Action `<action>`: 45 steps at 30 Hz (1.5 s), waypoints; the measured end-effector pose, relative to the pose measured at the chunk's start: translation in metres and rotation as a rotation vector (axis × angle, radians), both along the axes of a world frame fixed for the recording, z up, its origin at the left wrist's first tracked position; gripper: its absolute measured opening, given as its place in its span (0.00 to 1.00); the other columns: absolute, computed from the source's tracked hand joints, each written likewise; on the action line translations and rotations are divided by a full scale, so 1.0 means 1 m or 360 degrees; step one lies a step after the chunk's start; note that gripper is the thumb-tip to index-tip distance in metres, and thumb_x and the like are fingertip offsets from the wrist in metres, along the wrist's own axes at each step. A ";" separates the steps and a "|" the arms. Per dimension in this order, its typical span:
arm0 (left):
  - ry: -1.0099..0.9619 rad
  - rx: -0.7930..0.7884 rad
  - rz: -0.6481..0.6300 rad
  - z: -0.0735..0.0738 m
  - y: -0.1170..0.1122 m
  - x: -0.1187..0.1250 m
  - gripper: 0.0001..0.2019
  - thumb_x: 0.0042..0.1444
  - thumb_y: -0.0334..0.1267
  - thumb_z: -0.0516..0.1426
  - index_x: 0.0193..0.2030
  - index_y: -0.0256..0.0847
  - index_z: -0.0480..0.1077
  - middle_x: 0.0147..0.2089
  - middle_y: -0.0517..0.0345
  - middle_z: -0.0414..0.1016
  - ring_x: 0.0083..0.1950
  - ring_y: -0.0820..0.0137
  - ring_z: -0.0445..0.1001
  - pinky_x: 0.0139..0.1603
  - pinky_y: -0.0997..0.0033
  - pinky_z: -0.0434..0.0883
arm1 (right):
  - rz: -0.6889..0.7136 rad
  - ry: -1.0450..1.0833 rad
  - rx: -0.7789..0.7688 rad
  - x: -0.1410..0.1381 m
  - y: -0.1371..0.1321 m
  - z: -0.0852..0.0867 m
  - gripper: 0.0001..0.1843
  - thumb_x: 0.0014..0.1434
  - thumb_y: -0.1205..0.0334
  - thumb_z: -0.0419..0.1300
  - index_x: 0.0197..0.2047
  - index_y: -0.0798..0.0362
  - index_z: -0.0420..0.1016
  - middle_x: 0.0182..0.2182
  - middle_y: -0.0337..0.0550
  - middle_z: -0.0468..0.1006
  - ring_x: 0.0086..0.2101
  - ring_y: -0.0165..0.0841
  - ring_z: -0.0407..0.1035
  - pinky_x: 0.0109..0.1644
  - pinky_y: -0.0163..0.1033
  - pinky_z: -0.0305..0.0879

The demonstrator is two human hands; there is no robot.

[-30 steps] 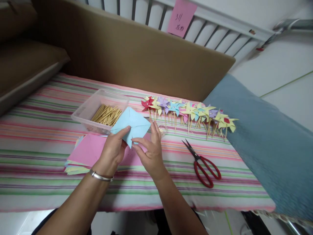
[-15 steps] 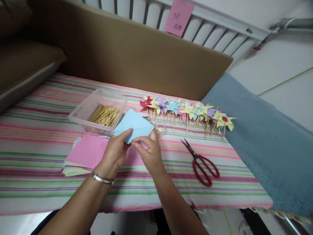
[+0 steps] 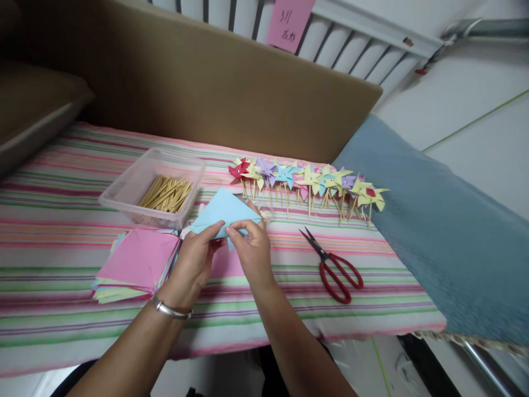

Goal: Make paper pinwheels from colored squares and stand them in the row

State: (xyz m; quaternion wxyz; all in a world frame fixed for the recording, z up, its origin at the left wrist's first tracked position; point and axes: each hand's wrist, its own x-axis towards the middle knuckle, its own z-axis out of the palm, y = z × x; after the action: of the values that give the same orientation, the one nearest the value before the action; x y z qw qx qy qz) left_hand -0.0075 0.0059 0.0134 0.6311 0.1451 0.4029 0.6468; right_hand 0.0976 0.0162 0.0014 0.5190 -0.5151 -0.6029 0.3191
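Note:
Between my two hands is a light blue paper square (image 3: 223,209) with cut lines, held above the table. My left hand (image 3: 198,251) grips its left side, the thumb pressed near the middle. With finger and thumb, my right hand (image 3: 252,242) pinches a near flap and bends it toward the centre. Just left of my left hand lies a stack of coloured paper squares (image 3: 138,256), pink on top. Part of another pink sheet (image 3: 226,263) shows beneath my hands. Behind the blue paper, a small clear container (image 3: 266,213) is partly hidden.
A clear plastic box (image 3: 119,187) holds short wooden sticks (image 3: 167,194). Several finished paper pinwheels (image 3: 309,179) stand in a row along the back. Red-handled scissors (image 3: 333,264) lie open on the right of the striped cloth (image 3: 289,303). A brown board (image 3: 206,82) rises behind.
My right hand has drawn a near flap of the blue paper inward, so the sheet now looks bent. The whole view has shifted slightly; the scissors and pinwheels stay in place.

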 end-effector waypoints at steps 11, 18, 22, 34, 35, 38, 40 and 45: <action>0.0026 -0.0001 -0.0040 -0.005 -0.002 0.001 0.13 0.43 0.36 0.66 0.38 0.37 0.76 0.40 0.55 0.78 0.40 0.67 0.73 0.41 0.66 0.68 | -0.0052 -0.0023 -0.0034 -0.001 0.000 0.001 0.03 0.52 0.61 0.63 0.29 0.50 0.75 0.57 0.44 0.65 0.59 0.39 0.56 0.64 0.46 0.49; 0.0068 0.0057 -0.0039 -0.003 -0.003 0.003 0.10 0.44 0.35 0.66 0.35 0.38 0.76 0.38 0.57 0.77 0.40 0.69 0.72 0.43 0.67 0.68 | -0.0055 -0.0084 -0.0001 -0.001 0.000 0.006 0.04 0.53 0.62 0.62 0.27 0.50 0.73 0.45 0.44 0.71 0.58 0.39 0.57 0.63 0.45 0.50; 0.0127 0.0032 0.0016 -0.002 -0.003 0.003 0.11 0.42 0.34 0.66 0.36 0.38 0.76 0.38 0.57 0.78 0.41 0.69 0.72 0.42 0.68 0.68 | -0.0029 -0.0125 -0.0010 -0.002 -0.002 0.007 0.05 0.53 0.61 0.61 0.27 0.51 0.73 0.45 0.44 0.73 0.54 0.39 0.63 0.61 0.45 0.53; 0.0441 -0.0009 -0.0267 -0.001 0.003 -0.017 0.18 0.38 0.35 0.67 0.40 0.34 0.75 0.38 0.52 0.78 0.37 0.66 0.74 0.40 0.65 0.70 | 0.0149 0.0337 -0.0467 0.035 0.015 0.031 0.24 0.47 0.58 0.66 0.48 0.51 0.70 0.42 0.46 0.77 0.45 0.41 0.72 0.48 0.46 0.68; 0.0493 -0.0025 -0.0308 -0.002 0.003 -0.017 0.19 0.38 0.35 0.67 0.40 0.34 0.75 0.38 0.52 0.78 0.36 0.66 0.73 0.39 0.65 0.70 | 0.0270 0.0349 -0.0564 0.037 0.014 0.031 0.26 0.46 0.59 0.66 0.49 0.51 0.70 0.40 0.45 0.78 0.42 0.40 0.73 0.44 0.45 0.69; 0.0631 -0.0069 -0.0407 -0.006 0.003 -0.016 0.20 0.37 0.35 0.67 0.41 0.34 0.75 0.36 0.53 0.78 0.33 0.68 0.73 0.35 0.68 0.68 | 0.0530 0.0351 -0.0703 0.038 0.013 0.029 0.32 0.44 0.62 0.67 0.54 0.49 0.66 0.38 0.42 0.78 0.37 0.38 0.73 0.39 0.42 0.70; 0.0658 -0.0056 -0.0456 -0.007 0.004 -0.014 0.18 0.37 0.34 0.67 0.38 0.34 0.75 0.34 0.54 0.78 0.32 0.69 0.72 0.33 0.69 0.68 | 0.0620 0.0257 -0.0699 0.038 0.012 0.027 0.30 0.45 0.63 0.66 0.53 0.49 0.67 0.38 0.41 0.77 0.36 0.37 0.72 0.36 0.40 0.69; 0.0625 -0.0117 -0.0469 -0.005 0.003 -0.010 0.15 0.34 0.32 0.68 0.33 0.34 0.75 0.28 0.57 0.77 0.30 0.69 0.72 0.34 0.69 0.69 | 0.0648 0.0014 -0.0605 0.040 0.013 0.024 0.19 0.47 0.64 0.64 0.45 0.50 0.71 0.35 0.39 0.76 0.35 0.36 0.70 0.35 0.38 0.68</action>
State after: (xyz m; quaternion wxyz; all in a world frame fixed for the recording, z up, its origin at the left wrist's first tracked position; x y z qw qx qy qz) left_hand -0.0176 0.0085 0.0088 0.6331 0.3021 0.5156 0.4920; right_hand 0.1372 0.0294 0.0255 0.3409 -0.4701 -0.6210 0.5265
